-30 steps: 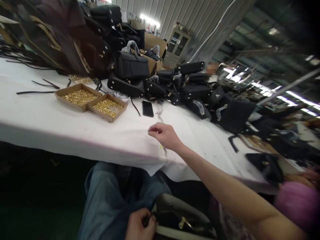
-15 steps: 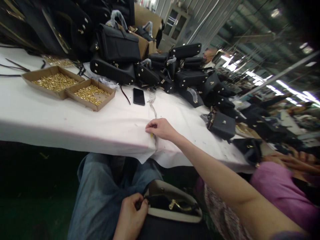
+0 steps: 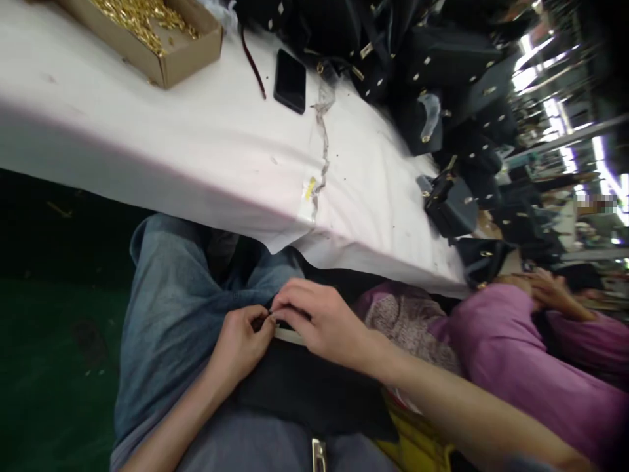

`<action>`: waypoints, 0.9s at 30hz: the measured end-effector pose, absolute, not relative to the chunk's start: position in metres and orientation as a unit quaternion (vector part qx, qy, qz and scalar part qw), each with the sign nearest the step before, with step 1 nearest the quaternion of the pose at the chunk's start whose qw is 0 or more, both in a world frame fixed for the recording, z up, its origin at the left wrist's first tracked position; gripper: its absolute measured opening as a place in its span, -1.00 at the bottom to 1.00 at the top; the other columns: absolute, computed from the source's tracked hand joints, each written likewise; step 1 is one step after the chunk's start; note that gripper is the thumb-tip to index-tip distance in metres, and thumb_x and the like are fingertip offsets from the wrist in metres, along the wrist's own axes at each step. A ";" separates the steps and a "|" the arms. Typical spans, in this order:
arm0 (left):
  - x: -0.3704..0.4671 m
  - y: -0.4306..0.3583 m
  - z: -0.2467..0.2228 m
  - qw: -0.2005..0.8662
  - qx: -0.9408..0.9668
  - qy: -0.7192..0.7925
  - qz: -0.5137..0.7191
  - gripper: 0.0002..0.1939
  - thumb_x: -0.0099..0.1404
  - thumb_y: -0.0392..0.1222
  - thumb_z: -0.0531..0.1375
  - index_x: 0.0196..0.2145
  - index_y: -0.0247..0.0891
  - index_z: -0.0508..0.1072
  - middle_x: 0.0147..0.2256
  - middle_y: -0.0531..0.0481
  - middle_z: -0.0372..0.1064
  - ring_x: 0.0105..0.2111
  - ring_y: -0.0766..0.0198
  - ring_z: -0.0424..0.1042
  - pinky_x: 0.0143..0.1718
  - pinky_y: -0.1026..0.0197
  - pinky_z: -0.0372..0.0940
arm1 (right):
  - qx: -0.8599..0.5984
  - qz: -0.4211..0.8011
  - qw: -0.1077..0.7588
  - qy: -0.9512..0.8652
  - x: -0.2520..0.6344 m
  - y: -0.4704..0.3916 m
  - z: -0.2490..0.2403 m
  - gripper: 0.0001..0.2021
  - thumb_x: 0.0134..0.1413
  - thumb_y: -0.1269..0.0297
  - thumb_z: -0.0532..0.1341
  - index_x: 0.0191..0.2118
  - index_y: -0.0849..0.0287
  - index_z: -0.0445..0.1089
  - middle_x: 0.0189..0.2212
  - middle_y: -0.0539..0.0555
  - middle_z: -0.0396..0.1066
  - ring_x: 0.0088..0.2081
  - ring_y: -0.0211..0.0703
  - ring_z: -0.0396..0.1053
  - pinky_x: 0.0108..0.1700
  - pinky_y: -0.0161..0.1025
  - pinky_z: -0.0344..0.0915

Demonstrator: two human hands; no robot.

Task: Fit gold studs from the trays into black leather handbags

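Black bag (image 3: 314,387), smooth, pale-rimmed, 2 bare hands (image 3: 243,341) (image 3: 327,321) meeting at its edge

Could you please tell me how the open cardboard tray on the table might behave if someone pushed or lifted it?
The cardboard tray will probably slide rather than tip, since its walls look low. The many gold-coloured pieces inside may make it heavy for its size. They lie loose under an open top, so they could spill if it tilts.
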State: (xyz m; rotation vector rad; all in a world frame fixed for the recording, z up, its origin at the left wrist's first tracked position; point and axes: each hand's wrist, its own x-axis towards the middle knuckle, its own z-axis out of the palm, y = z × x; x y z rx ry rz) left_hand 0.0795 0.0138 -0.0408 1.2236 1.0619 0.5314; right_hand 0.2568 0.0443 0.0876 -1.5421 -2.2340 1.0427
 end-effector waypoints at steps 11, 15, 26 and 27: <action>0.087 0.002 -0.044 0.642 0.560 0.474 0.222 -0.67 0.47 -0.14 0.17 -0.45 -0.28 0.52 -0.51 0.07 0.38 -0.45 0.30 0.34 -0.38 0.21 0.03 | -0.531 0.278 0.019 -0.800 0.290 -0.006 0.035 -0.86 0.54 0.28 0.16 -0.04 0.09 0.48 -0.13 0.15 0.47 -0.11 -0.02 0.46 -0.04 -0.09 0.44; 0.087 -0.001 -0.047 0.640 0.560 0.476 0.223 -0.67 0.46 -0.13 0.18 -0.46 -0.27 0.52 -0.50 0.07 0.38 -0.45 0.29 0.34 -0.38 0.19 0.02 | -0.507 0.271 0.013 -0.818 0.292 -0.011 0.030 -0.87 0.54 0.32 0.16 0.00 0.12 0.46 -0.12 0.17 0.48 -0.11 0.00 0.46 -0.06 -0.07 0.45; 0.088 -0.008 -0.049 0.642 0.549 0.483 0.230 -0.68 0.43 -0.14 0.18 -0.49 -0.24 0.46 -0.53 0.09 0.34 -0.48 0.31 0.32 -0.40 0.17 0.00 | -0.532 0.356 0.107 -0.761 0.289 -0.011 0.027 -0.87 0.52 0.35 0.21 -0.07 0.06 0.52 -0.14 0.11 0.45 -0.11 -0.05 0.47 -0.04 -0.08 0.45; 0.088 -0.009 -0.048 0.644 0.547 0.483 0.231 -0.68 0.43 -0.14 0.18 -0.50 -0.24 0.45 -0.53 0.09 0.34 -0.48 0.31 0.32 -0.41 0.17 0.00 | -0.532 0.359 0.107 -0.759 0.289 -0.011 0.027 -0.87 0.52 0.35 0.21 -0.06 0.06 0.53 -0.14 0.11 0.45 -0.11 -0.06 0.47 -0.05 -0.08 0.44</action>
